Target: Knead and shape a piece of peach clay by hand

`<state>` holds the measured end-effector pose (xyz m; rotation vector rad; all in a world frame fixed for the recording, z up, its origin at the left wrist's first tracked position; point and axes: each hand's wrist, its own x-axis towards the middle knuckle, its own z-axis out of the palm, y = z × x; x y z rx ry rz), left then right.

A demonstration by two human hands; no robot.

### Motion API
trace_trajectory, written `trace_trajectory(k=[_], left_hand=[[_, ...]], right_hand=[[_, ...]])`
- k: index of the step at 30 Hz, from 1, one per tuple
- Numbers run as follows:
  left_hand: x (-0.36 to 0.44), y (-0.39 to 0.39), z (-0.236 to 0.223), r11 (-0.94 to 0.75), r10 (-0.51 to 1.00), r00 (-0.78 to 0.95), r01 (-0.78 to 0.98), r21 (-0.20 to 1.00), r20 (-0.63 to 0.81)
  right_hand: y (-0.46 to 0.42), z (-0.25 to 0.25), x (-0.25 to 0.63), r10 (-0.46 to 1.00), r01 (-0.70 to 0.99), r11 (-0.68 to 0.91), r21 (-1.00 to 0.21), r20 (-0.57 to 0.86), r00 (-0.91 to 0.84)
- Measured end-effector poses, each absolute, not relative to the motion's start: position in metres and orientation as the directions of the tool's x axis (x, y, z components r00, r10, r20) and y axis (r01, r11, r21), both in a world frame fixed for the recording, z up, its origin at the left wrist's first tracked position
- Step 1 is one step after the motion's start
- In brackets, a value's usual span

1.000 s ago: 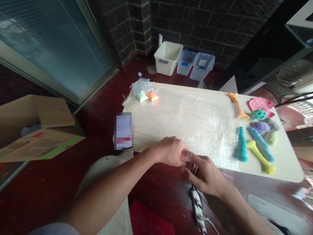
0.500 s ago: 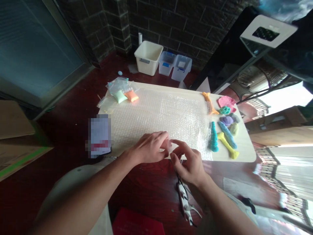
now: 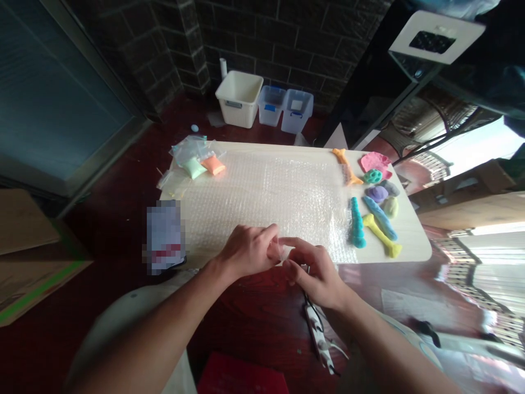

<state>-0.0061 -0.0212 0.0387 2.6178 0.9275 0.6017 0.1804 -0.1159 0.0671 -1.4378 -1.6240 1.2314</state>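
My left hand (image 3: 247, 250) and my right hand (image 3: 312, 269) meet at the near edge of a low pale table (image 3: 410, 241). Both pinch the near edge of a clear bubble wrap sheet (image 3: 270, 197) that covers most of the tabletop. Fingers of both hands are curled, fingertips pressed together on the plastic. On the table's right end lie several coloured clay shapes: a teal ridged strip (image 3: 356, 224), a yellow bone shape (image 3: 381, 236), a blue strip (image 3: 379, 217), a purple lump (image 3: 376, 193), a pink slab (image 3: 374, 162) and an orange piece (image 3: 344, 164).
Small clear bags with green and orange clay (image 3: 200, 164) sit at the table's far left corner. A white basket (image 3: 239, 97) and two clear bins (image 3: 285, 103) stand by the brick wall. A power strip (image 3: 318, 334) lies on the red floor; a cardboard box (image 3: 28, 257) is left.
The view swung right and back, so the table sits further left. My hands stayed together at the bubble wrap's near edge, the right fingers lifting slightly into a pinch.
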Motion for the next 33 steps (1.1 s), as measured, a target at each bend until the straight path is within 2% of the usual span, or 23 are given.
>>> trace_trajectory(k=[3,6,12,18,20,22,25,27,30,33], left_hand=[[-0.007,-0.021,0.036,-0.766,0.63,0.712,0.504,0.399,0.309],[-0.007,-0.021,0.034,-0.772,0.629,0.695,0.502,0.389,0.35],[-0.006,-0.026,0.031,-0.775,0.631,0.666,0.516,0.366,0.397],[-0.001,-0.035,0.03,-0.814,0.579,0.712,0.482,0.324,0.396],[0.001,-0.036,0.03,-0.818,0.574,0.71,0.484,0.31,0.407],[0.003,-0.035,0.03,-0.808,0.589,0.687,0.505,0.302,0.426],[0.003,-0.032,0.032,-0.777,0.627,0.642,0.558,0.293,0.441],[0.002,-0.03,0.032,-0.765,0.639,0.627,0.578,0.283,0.446],[0.0,-0.028,0.032,-0.751,0.654,0.607,0.591,0.294,0.451],[-0.001,-0.028,0.03,-0.725,0.688,0.596,0.593,0.35,0.414]], right_hand=[[-0.116,0.069,0.177,0.982,0.493,0.018,-0.87,-0.077,-0.171],[-0.116,0.073,0.175,0.98,0.54,0.031,-0.841,-0.08,-0.181],[-0.117,0.081,0.17,0.977,0.623,-0.004,-0.782,-0.136,-0.165],[-0.118,0.08,0.165,0.984,0.648,-0.105,-0.755,-0.172,-0.041],[-0.118,0.079,0.166,0.979,0.586,-0.163,-0.793,-0.202,-0.002],[-0.117,0.078,0.168,0.954,0.417,-0.277,-0.865,-0.3,0.012],[-0.115,0.076,0.173,0.885,0.063,-0.45,-0.891,-0.455,-0.098],[-0.115,0.075,0.175,0.864,-0.072,-0.485,-0.872,-0.464,-0.193],[-0.117,0.071,0.177,0.866,-0.141,-0.467,-0.873,-0.419,-0.274],[-0.118,0.065,0.176,0.861,-0.115,-0.449,-0.886,-0.395,-0.321]])
